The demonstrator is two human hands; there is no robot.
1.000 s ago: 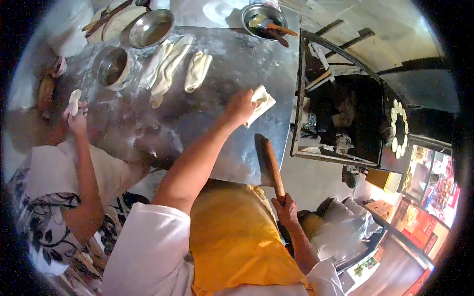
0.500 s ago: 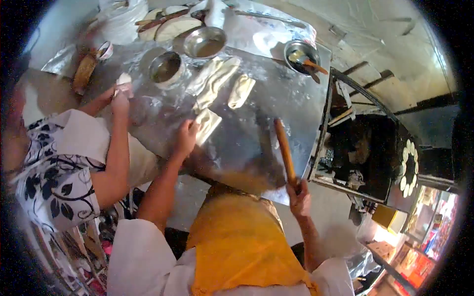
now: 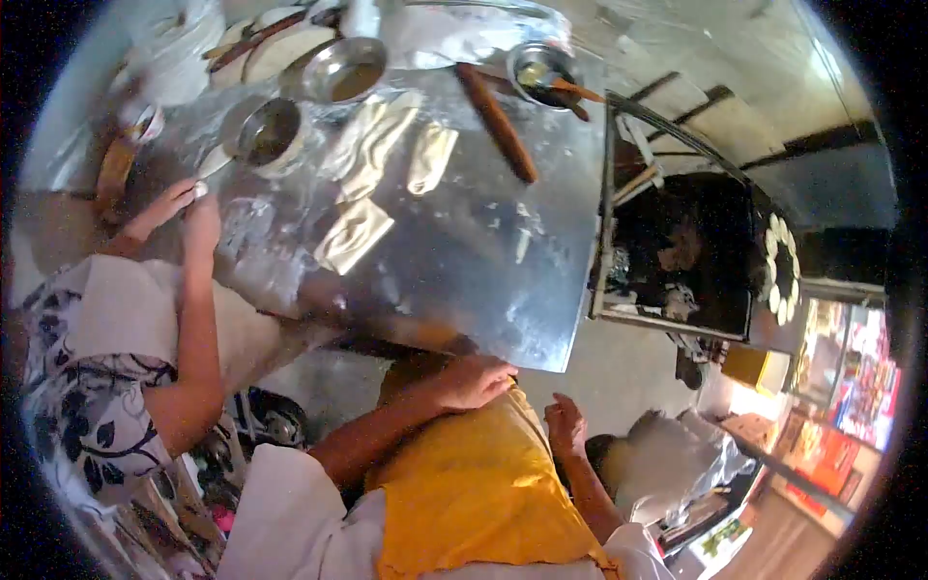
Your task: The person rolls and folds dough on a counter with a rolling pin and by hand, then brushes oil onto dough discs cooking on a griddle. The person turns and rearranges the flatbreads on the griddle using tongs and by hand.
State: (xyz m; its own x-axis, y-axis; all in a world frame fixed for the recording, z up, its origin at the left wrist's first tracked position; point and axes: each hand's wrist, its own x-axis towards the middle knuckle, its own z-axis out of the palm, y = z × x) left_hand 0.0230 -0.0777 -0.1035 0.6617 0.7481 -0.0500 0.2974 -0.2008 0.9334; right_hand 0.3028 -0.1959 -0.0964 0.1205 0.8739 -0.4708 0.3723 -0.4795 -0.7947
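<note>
Hands (image 3: 472, 383) (image 3: 566, 426) (wearer's): two | rolling pin (image 3: 497, 124): one | dough pieces (image 3: 432, 159) on table (image 3: 454, 290): four

Rolling pin (image 3: 497, 124) on table (image 3: 464, 266), right of dough (image 3: 433, 159).

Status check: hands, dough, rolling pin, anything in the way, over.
Left hand, right hand: nothing visible in either grip. Nearest dough piece lying on table; rolling pin lying farther off. Nothing seen covering that dough.

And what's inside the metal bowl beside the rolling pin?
The bowl holds a brush; its orange handle and a second, dark handle jut over the rim. Whatever lies beneath the brush is covered, and the dark bottom is unclear.
</note>
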